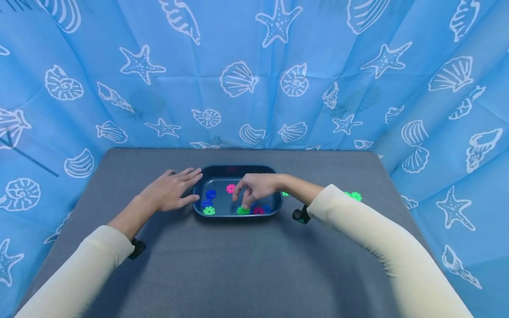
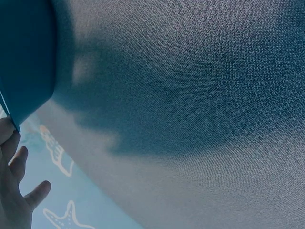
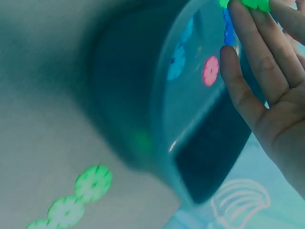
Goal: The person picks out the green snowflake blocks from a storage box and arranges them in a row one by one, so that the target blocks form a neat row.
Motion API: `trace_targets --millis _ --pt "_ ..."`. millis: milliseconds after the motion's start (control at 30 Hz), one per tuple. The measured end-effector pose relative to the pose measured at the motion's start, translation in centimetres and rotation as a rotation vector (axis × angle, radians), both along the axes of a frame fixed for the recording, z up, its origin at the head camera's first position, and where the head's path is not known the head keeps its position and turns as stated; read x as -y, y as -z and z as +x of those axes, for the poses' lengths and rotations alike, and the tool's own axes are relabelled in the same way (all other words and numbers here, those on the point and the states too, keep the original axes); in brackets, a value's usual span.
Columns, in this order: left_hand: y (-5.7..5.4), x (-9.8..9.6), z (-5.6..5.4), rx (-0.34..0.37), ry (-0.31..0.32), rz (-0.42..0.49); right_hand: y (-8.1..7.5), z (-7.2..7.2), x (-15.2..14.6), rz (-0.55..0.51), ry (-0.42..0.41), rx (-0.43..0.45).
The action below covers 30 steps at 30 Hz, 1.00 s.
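Note:
A dark blue oval tray (image 1: pixel 222 215) holds several toothed plastic discs. My left hand (image 1: pixel 169 192) rests against the tray's left rim with fingers straight; in the left wrist view its fingertips touch the edge. Over the tray's inside, my right hand (image 1: pixel 260 187) reaches down and pinches a green disc (image 1: pixel 243 211) between thumb and fingers. Just right of that lie a dark pink disc (image 1: pixel 258 210) and a blue disc (image 1: pixel 267 209). A pink disc (image 1: pixel 230 189) is behind the fingers. Blue discs (image 1: pixel 210 194) and another green disc (image 1: pixel 209 211) lie at the tray's left end.
A row of green discs (image 3: pixel 66 211) lies on the grey cloth-covered table (image 1: pixel 238 265) right of the tray, partly hidden by the right arm in the head view. A blue curtain (image 1: pixel 254 106) with shells and starfish hangs behind the table and at both sides.

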<state>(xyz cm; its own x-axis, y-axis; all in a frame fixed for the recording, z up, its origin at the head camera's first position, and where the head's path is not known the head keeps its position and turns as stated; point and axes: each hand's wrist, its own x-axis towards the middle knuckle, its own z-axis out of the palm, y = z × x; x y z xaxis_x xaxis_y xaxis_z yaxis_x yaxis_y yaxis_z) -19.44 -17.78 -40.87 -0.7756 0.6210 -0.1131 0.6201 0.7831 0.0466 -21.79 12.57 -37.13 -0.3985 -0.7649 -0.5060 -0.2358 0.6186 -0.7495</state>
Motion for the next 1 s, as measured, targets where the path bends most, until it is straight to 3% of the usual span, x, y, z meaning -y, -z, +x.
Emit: trace_targets --millis 233,600,767,1000 --pt "0.1 0.1 0.0 -0.002 0.004 0.001 -0.8 -0.2 -4.0 -0.006 0.045 -0.047" --pt "0.2 0.2 -0.1 -0.005 0.014 0.003 -2.8 -0.5 -12.3 -0.030 0.251 -0.110" --pt "0.2 0.2 -0.1 -0.004 0.009 0.006 -2.3 -0.2 -16.6 -0.051 0.349 -0.131" --pt "0.1 0.1 0.0 -0.001 0.006 0.011 -1.3 0.8 -22.6 -0.061 0.460 -0.243"
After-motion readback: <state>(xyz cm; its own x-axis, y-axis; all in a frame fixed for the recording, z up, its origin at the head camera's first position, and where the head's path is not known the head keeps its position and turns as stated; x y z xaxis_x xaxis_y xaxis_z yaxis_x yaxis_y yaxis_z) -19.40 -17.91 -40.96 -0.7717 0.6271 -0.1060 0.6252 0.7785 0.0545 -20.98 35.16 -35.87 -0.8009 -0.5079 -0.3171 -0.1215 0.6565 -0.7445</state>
